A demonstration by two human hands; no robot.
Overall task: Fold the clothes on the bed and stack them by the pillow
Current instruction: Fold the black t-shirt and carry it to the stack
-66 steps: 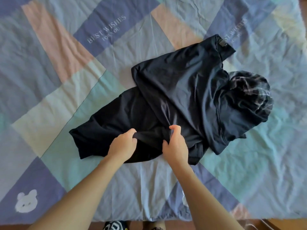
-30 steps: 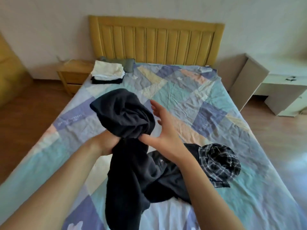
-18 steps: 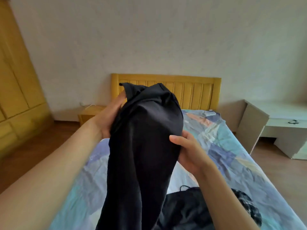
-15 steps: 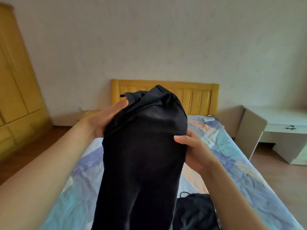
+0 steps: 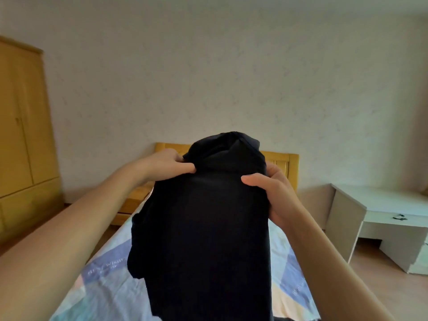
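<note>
Big dark navy, soft-fabric garment (image 5: 208, 228) is held up in the air above the patchwork-quilt bed (image 5: 102, 288), bunched at the top, rest hanging straight down.

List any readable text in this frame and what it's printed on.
"BEST WISHES", partly blurred, with a smaller line under it too blurred to read: white print on a purple patch of the patchwork quilt.
Second white print on a purple patch at the quilt's right edge: too blurred to read.
No print visible on the black garment, wardrobe or desk.
</note>
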